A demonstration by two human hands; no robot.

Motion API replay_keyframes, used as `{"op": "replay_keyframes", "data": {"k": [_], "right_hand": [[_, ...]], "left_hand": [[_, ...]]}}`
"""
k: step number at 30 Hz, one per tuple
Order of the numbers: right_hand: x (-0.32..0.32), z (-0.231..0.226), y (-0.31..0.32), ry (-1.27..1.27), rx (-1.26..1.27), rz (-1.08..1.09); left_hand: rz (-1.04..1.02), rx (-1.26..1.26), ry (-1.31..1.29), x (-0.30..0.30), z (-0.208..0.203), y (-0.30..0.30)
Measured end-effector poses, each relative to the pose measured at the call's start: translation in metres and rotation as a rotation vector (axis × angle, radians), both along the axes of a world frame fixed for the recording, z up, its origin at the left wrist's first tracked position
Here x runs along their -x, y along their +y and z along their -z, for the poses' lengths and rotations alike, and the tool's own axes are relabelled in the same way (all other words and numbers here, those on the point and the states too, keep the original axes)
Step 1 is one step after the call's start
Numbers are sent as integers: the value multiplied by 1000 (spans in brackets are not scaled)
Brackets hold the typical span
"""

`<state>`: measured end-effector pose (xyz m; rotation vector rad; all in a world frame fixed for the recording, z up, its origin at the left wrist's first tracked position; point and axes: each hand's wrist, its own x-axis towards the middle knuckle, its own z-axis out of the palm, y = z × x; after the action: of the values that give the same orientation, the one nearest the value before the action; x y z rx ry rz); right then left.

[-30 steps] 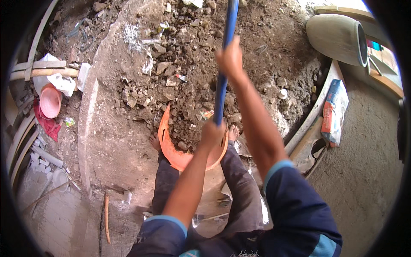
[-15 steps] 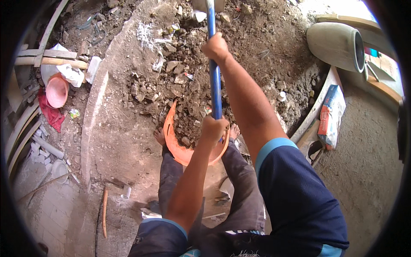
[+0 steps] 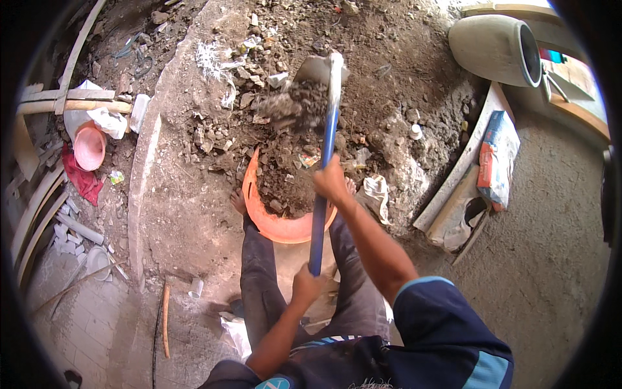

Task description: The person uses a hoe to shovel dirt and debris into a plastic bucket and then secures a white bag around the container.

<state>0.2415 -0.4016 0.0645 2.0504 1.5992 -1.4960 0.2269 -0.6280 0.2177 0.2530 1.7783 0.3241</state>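
Both my hands are closed around the blue handle of a hoe (image 3: 328, 123). My left hand (image 3: 307, 285) grips its lower end, close to my thighs. Farther up the handle, my right hand (image 3: 332, 180) holds on, above the right rim of an orange plastic basin (image 3: 285, 230). The hoe's metal blade (image 3: 316, 70) is beyond the basin, with blurred loose soil (image 3: 295, 107) in front of it. Between my bare feet, the crescent-shaped basin has its open side facing the dirt, and soil and stones lie inside its curve.
Broken stones and litter cover the dirt ahead. A grey rounded vessel (image 3: 495, 50) lies on its side at far right, above a blue, white and orange sack (image 3: 499, 159). At left are a pink bowl (image 3: 89, 148), a red cloth (image 3: 81, 181) and wooden boards (image 3: 71, 104).
The hoe has come back toward my body, its blade now fully in view with loose soil before it. My right hand moved nearer; my left dropped below the basin rim.
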Motion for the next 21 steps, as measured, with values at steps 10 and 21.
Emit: {"op": "replay_keyframes", "data": {"k": [10,21], "right_hand": [[-27,-68,-77,44,-142,-159],[137,56,284,-179,-443,-233]], "left_hand": [[-85,53,-58,-43,-44,-62],[-289,-361,-8,43,205,251]]}}
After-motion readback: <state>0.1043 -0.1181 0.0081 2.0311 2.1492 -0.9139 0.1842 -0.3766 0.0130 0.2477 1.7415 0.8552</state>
